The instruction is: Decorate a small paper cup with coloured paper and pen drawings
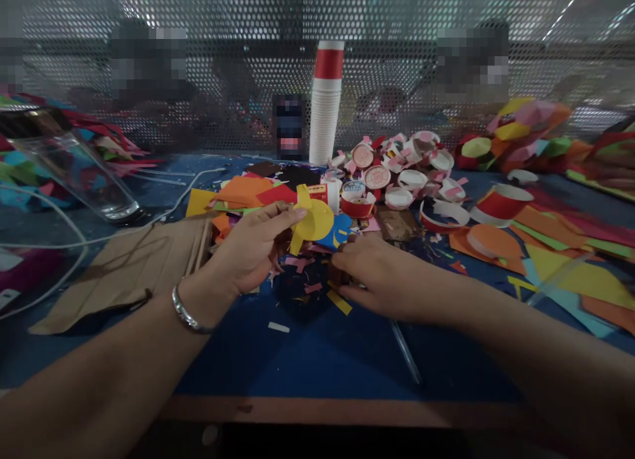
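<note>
Between the thumb and fingers of my left hand [248, 250] is a yellow paper cutout [317, 222], a round disc with narrow strips sticking out. My right hand [380, 270] is low over the table just to its right, fingers curled inward; whatever they may hold is hidden. Blue paper [341, 230] shows between the two hands, behind the right fingertips. Beneath them lie small paper scraps [312, 288] and a yellow strip [340, 303]. A clear thin rod [407, 353] sticks out below my right wrist.
A tall stack of paper cups [325, 115] stands at the back beside a heap of cut cup pieces [397, 174]. Flattened cardboard [133, 267] and a leaning glass bottle [84, 168] are on the left, with a white cable [89, 241]. Coloured paper [580, 274] covers the right.
</note>
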Demonstrator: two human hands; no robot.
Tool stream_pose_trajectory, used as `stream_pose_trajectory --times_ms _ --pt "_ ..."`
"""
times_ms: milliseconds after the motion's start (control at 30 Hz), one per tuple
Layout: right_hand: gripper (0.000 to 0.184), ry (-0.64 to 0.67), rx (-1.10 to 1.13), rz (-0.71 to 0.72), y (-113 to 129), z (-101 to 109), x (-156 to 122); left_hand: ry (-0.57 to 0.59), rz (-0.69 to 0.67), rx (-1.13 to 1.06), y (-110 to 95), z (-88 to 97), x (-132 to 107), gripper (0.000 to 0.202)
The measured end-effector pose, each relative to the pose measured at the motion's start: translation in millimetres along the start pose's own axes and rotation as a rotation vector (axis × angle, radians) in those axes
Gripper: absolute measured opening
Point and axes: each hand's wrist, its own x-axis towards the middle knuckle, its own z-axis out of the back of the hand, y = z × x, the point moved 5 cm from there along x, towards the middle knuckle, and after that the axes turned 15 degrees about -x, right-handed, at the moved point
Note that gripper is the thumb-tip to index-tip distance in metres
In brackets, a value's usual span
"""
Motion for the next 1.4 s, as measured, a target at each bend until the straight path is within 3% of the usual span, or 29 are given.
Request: stream_pose_trajectory --times_ms 167,433,667,833,1033,1200,1400 --pt "0.012 -0.018 0.041 0.010 1 -4 -2 -0.002 -0.003 0.019 3 -2.6 0 0.014" --pt "0.010 -0.194 0.208 -0.018 -14 -3 -16 0.056 -0.036 0.021 2 1.3 2 0.010" --pt "0.004 -0.147 0.212 0.033 0 -8 -20 0.053 -0.075 0.079 -1 -0.6 1 0.012" --pt "0.016 -0.132 0.162 0.013 1 -9 -18 0.071 -0.071 0.084 2 -2.4 1 0.014" --pt "0.006 -0.067 0.151 0.022 6 -7 -12 0.123 -0.032 0.054 5 -5.3 -1 0.019" --pt "0.008 -0.036 0.142 0.020 8 -8 -9 0.100 -0.051 0.070 4 -4.7 0 0.013" --pt "0.009 -0.144 0.193 0.055 7 -8 -14 0.099 -0.048 0.055 4 -1.9 1 0.010"
